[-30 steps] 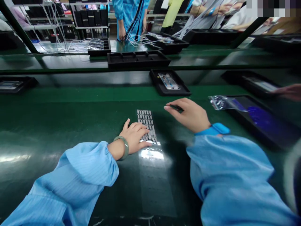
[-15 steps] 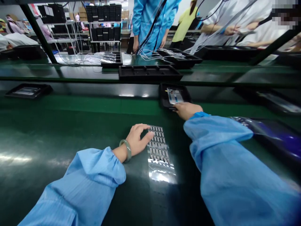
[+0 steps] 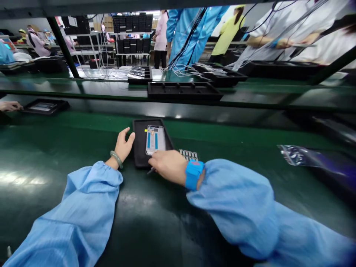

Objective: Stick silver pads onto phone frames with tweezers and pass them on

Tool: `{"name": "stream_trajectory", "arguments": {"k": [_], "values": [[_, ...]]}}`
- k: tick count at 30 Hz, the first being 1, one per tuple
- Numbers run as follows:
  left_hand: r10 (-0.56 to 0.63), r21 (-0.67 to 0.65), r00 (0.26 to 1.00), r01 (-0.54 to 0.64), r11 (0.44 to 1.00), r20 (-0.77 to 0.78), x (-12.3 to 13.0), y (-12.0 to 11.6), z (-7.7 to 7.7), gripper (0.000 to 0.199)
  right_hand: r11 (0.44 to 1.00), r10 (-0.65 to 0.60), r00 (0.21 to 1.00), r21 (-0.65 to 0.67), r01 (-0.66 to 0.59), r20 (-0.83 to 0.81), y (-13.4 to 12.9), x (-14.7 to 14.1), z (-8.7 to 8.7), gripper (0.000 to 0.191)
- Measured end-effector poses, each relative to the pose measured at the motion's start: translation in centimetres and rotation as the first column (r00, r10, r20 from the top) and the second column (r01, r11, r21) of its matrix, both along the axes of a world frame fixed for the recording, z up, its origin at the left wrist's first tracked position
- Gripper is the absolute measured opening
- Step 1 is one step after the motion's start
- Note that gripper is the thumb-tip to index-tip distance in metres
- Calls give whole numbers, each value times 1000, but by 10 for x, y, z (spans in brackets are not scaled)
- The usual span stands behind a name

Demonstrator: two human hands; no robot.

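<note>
A black tray (image 3: 140, 144) sits on the green work surface in front of me. Inside it lies a silver phone housing (image 3: 161, 138) with two blue strips and a yellow tab. My right hand (image 3: 168, 163), with a blue band at the wrist, grips the tray's near edge; its fingertips are partly hidden, and a small dark tip I cannot identify pokes out below them. Just left of the tray, my left hand (image 3: 124, 144) is open, thumb and fingers apart. A sheet of small metal pieces (image 3: 189, 154) shows behind my right wrist, mostly covered by the arm.
A similar tray (image 3: 57, 105) stands at far left, near another person's hand (image 3: 11, 106). A long compartmented black tray (image 3: 185, 91) rests on the raised shelf ahead. Clear plastic film (image 3: 294, 155) lies at right. Several people stand or sit beyond the shelf.
My right hand has brought the tray with the phone housing left and nearer, beside the sheet of metal pieces. My left hand has moved left off the sheet. Another person's hand has appeared at far left.
</note>
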State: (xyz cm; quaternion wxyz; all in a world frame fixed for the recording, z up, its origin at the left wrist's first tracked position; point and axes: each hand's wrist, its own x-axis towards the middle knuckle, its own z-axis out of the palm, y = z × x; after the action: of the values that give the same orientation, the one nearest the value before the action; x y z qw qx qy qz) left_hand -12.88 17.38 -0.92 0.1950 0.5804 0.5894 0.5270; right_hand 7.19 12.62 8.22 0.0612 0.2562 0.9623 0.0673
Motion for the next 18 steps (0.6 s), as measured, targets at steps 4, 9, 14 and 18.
{"name": "stream_trajectory", "arguments": {"k": [4,9,14,18], "values": [[-85,-8,980,85,996,-179,-31,-19,6,42,986,161,986,-28,-162,-36,-72,-15,-6,12],[-225,-74,905,212,974,-360,-43,-50,9,39,940,117,925,-261,-221,-362,-119,-7,13,10],[-265,-118,842,237,964,-469,-39,-83,13,37,821,-374,492,-528,-220,-786,-82,18,32,27],[-260,-139,818,220,966,-512,-32,-111,18,37,630,-748,85,-744,-221,-659,-57,25,11,44]]}}
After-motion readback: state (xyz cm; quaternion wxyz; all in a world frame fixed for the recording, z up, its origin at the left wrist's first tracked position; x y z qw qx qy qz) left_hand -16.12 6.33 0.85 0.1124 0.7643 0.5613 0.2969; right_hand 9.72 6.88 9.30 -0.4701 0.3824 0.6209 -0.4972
